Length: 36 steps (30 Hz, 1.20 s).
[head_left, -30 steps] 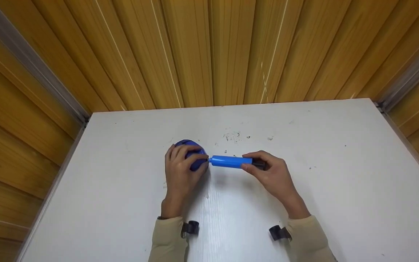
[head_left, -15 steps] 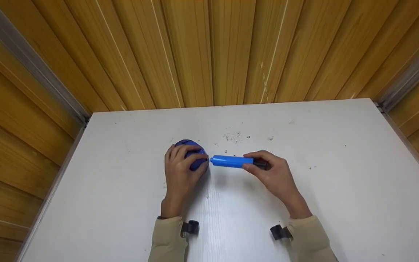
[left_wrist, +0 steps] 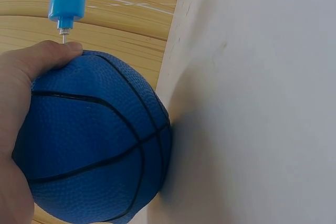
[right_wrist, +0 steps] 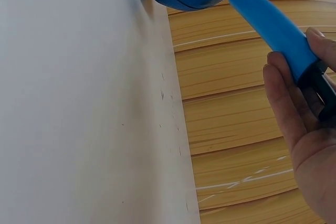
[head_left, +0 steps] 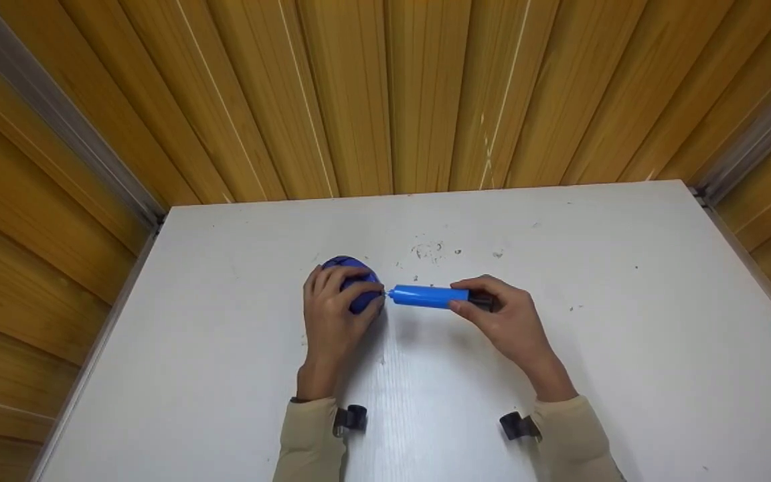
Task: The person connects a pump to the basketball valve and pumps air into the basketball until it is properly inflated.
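Observation:
A small blue basketball (left_wrist: 100,135) with black seams rests on the white table, gripped by my left hand (head_left: 335,311) from its near left side. Thumb and index finger lie close to the spot where a thin metal needle (left_wrist: 64,38) meets the ball. That needle sticks out of the tip of a blue hand pump (head_left: 429,296), held roughly level to the right of the ball. My right hand (head_left: 509,321) pinches the pump's rear end between thumb and fingers, near its black handle (right_wrist: 320,90). How deep the needle sits is hidden by the left fingers.
The white table (head_left: 225,348) has dark scuff marks (head_left: 429,251) behind the pump. Wood-patterned panels (head_left: 425,100) rise beyond its far edge and at both sides. A black camera mount (head_left: 357,418) sits on the left wrist, another (head_left: 511,426) on the right.
My right hand and the pump have shifted slightly to the right, away from the ball, widening the gap at the needle a little. The left hand and basketball have stayed put.

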Motion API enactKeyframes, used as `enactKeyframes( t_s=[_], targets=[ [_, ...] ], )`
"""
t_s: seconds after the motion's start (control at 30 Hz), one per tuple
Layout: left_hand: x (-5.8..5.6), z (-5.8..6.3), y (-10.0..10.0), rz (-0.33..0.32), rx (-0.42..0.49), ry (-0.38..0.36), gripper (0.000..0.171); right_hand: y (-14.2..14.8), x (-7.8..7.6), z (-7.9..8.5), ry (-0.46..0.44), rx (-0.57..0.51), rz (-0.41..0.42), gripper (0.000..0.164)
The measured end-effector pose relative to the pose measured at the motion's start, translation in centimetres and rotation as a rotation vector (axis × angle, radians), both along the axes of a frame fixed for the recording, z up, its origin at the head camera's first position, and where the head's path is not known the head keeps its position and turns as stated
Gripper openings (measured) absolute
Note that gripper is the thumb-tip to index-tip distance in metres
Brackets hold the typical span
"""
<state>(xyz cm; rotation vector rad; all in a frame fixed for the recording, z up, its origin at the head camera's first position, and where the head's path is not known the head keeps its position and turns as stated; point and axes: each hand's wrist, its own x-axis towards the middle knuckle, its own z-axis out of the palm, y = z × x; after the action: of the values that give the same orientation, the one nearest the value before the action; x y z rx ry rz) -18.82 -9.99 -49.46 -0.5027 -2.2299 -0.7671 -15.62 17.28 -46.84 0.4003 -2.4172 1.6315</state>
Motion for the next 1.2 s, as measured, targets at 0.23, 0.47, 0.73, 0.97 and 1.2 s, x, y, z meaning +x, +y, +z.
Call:
enactKeyframes(
  t_s=[0.23,0.47,0.73,0.97,1.2],
  targets=[
    [-0.14,-0.18,-0.1,-0.006,0.01,0.01,0.021,0.11,0.01,0.08,-0.01,-0.026,0.008,0.027],
    [-0.21,-0.31,-0.15,-0.011,0.019,0.024,0.022,0.36,-0.02,0.13,-0.011,-0.055,0.014,0.025],
    [-0.15,-0.27,-0.2,0.001,0.01,0.027,0.022,0.48,0.05,0.12,-0.019,-0.043,0.01,0.026],
    [-0.24,-0.39,-0.24,0.006,0.012,0.03,0.023,0.47,0.09,0.16,-0.029,-0.05,0.007,0.026],
    [-0.23,-0.48,-0.31,0.023,-0.001,0.018,0.027,0.75,0.14,0.41,-0.043,-0.061,-0.008,0.026]
  ],
)
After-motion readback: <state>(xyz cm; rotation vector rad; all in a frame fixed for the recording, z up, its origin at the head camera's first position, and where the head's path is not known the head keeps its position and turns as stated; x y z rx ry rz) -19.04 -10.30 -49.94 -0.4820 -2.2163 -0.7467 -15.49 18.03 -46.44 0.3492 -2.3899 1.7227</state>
